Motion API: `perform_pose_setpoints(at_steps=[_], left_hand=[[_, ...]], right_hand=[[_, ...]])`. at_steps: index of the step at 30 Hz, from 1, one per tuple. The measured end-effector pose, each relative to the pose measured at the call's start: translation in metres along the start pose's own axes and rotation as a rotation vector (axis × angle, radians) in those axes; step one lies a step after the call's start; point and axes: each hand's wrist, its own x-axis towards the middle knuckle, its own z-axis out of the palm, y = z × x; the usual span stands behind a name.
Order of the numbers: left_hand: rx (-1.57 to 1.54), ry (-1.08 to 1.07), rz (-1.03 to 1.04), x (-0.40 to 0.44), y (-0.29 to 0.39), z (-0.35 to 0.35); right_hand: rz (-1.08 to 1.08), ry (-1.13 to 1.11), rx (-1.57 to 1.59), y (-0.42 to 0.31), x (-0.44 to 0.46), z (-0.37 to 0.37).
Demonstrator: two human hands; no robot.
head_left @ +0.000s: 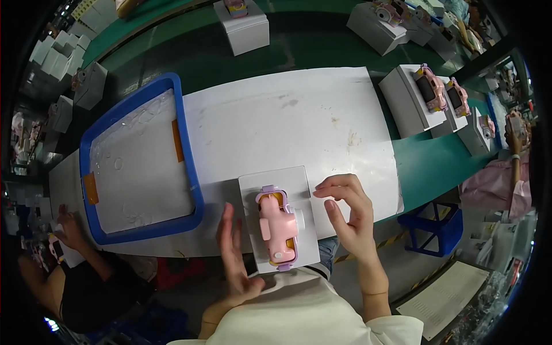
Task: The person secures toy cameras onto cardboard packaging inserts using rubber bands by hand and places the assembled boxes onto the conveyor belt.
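A pink toy camera (278,225) with purple and yellow end pieces lies on top of a white box (307,230), right in front of my body. Along the box's left side is my left hand (233,261), fingers stretched out and nothing in them. It is close to the box; I cannot tell if it touches. My right hand (352,215) hovers to the right of the box, apart from it. Its fingers are loosely bent, with a gap between thumb and forefinger, and it holds nothing.
A blue-rimmed tray (190,144) with a clear film lies left on the white sheet (276,115). White boxes (407,103) bearing pink cameras (430,89) stand at right. Co-workers are at both sides: a hand (70,230) at left, a pink sleeve (494,184) at right. A blue stool (434,230) stands below.
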Motion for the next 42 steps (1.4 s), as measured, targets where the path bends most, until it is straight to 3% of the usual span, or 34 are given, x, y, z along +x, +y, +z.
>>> perform_pose_setpoints(at_steps=[2,6,11,16,22,31,33,34,36,42], left_hand=[[-0.032,-0.069,0.052,-0.008,0.002,0.005],[-0.008,-0.127,-0.16,-0.016,-0.01,0.012],[0.08,-0.213,-0.197,-0.012,-0.01,0.007],[0.098,-0.205,-0.207,-0.01,-0.015,0.011],[0.158,-0.226,-0.164,-0.007,-0.015,0.012],[0.17,-0.242,-0.033,0.011,-0.007,0.004],[-0.141,-0.094,-0.031,0.017,-0.012,0.0],[-0.14,-0.089,-0.032,0.025,-0.012,-0.005],[0.278,-0.057,0.072,0.041,-0.009,-0.014],[0.383,-0.125,0.05,0.062,-0.01,-0.002]], right_hand=[[-0.007,-0.1,-0.027,-0.006,0.007,-0.005],[0.068,-0.307,0.001,-0.009,0.029,-0.005],[0.215,-0.448,0.182,-0.004,0.044,-0.002],[0.108,-0.462,0.235,0.004,0.041,-0.004],[0.208,-0.439,0.409,0.002,0.039,-0.007],[0.283,-0.429,0.195,-0.004,0.046,-0.006],[0.272,-0.432,0.199,-0.003,0.046,-0.004],[0.264,-0.426,0.201,-0.002,0.045,-0.003],[0.248,-0.409,0.201,0.0,0.043,-0.003],[0.212,-0.431,0.244,0.007,0.042,-0.006]])
